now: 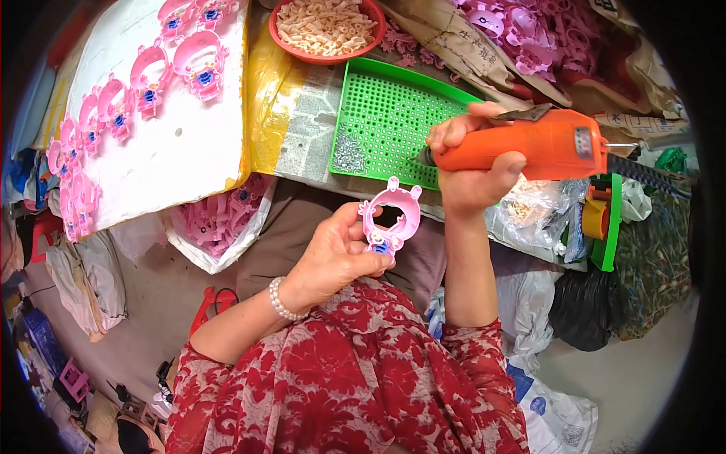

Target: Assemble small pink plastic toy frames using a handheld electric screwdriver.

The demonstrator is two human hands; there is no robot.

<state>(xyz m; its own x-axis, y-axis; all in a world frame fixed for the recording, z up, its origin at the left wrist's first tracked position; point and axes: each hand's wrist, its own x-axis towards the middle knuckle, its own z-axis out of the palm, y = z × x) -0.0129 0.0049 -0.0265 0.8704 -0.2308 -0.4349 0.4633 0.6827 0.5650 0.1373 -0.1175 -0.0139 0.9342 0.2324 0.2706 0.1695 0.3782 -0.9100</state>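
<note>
My left hand (327, 256) pinches a pink plastic animal-shaped ring piece (409, 221) by its lower end, between thumb and fingers. The piece has two small ears at the top, a large round opening, and a blue part near my thumb. My right hand (470, 178) is wrapped round an orange electric screwdriver (522, 147), its dark nose pointing left over the green perforated tray (338, 106). A heap of small metal screws (349, 156) lies in the tray's near left corner. The screwdriver's tip and the pink piece are apart.
On the left, a white board (170, 144) with yellow-taped edges carries several similar pink pieces. A red bowl (274, 30) of cream-coloured small parts stands behind the tray. More pink parts (522, 30) fill a sack at the back right. A dark coiled cord (650, 175) trails right from the screwdriver.
</note>
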